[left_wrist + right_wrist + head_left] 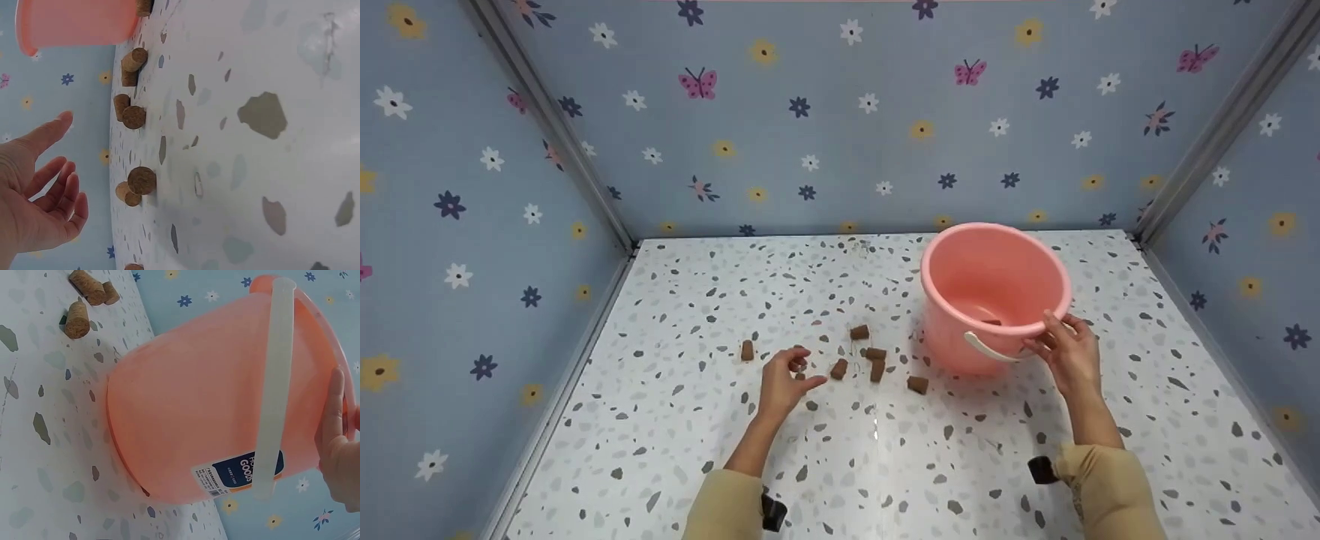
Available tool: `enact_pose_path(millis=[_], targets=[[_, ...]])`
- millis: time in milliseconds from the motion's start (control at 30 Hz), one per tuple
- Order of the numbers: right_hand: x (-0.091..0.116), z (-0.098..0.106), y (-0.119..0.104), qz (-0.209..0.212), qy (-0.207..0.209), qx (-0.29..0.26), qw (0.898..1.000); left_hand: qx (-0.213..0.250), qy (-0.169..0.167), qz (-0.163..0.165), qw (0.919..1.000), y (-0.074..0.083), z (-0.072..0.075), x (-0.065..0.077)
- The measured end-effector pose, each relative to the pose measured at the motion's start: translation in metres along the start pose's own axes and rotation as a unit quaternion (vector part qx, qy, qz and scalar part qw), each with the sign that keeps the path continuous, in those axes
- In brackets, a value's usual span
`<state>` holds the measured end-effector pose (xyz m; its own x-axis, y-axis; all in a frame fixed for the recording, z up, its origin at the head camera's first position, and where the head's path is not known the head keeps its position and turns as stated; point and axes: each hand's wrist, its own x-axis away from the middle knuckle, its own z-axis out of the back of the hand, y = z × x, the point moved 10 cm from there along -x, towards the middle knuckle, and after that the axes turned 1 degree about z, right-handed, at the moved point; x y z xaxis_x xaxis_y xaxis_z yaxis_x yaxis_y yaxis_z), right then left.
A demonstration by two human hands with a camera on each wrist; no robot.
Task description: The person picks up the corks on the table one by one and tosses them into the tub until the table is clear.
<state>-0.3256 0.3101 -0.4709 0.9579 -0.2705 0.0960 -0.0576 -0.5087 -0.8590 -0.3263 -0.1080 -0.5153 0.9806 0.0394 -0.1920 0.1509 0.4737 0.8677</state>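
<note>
A pink bucket (960, 345) with a white handle (990, 349) stands upright on the speckled table. My right hand (1072, 356) grips its rim, thumb and fingers on either side of the wall. Part of a brown piece (992, 322) shows inside the bucket. Above the table, my left hand (781, 386) is held with loosely bent fingers and thumb apart; nothing is between them in the left wrist view. Several brown corks lie around it, among them a cork (839, 368) just right of its thumb and another cork (747, 350) to its left.
Two corks (876, 361) lie against each other near the middle, and one cork (917, 385) lies close to the bucket's base. Flower-patterned panels (847, 112) close off the back and both sides of the white speckled table (675, 315).
</note>
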Motion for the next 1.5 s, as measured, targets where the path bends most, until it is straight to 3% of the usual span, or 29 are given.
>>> enact_pose_path(millis=[233,333,500,600,667,900,967,1233,1400,1500], targets=[[0.0,0.0,0.001,-0.003,-0.004,0.014,1.0,-0.022,0.016,0.02,0.9994,-0.019,0.005,0.01],[-0.01,0.009,0.008,0.01,-0.027,0.013,1.0,-0.034,0.016,0.038,0.9986,-0.029,0.005,0.013],[-0.075,0.074,0.051,0.049,-0.059,0.002,0.997,-0.054,0.004,0.079,0.9954,-0.043,0.003,0.014],[-0.089,0.09,0.06,0.048,-0.059,-0.002,0.997,-0.053,0.002,0.09,0.9946,-0.048,0.002,0.014],[-0.082,0.083,0.055,0.048,-0.057,-0.009,0.997,-0.054,0.0,0.094,0.9941,-0.051,0.002,0.014],[-0.01,0.006,0.005,0.024,-0.051,-0.019,0.998,-0.053,-0.008,0.114,0.9921,-0.061,0.0,0.015],[-0.001,-0.002,-0.001,0.014,-0.031,-0.02,0.999,-0.058,-0.013,0.121,0.9909,-0.062,0.0,0.015],[-0.002,-0.001,0.001,-0.01,-0.005,-0.017,1.0,-0.075,-0.019,0.143,0.9867,-0.065,-0.001,0.014],[-0.004,0.001,0.003,-0.009,-0.005,-0.024,1.0,-0.064,0.005,0.107,0.9922,-0.061,0.002,0.014],[-0.004,0.001,0.003,-0.011,-0.005,-0.021,1.0,-0.065,0.009,0.103,0.9926,-0.062,0.002,0.013]])
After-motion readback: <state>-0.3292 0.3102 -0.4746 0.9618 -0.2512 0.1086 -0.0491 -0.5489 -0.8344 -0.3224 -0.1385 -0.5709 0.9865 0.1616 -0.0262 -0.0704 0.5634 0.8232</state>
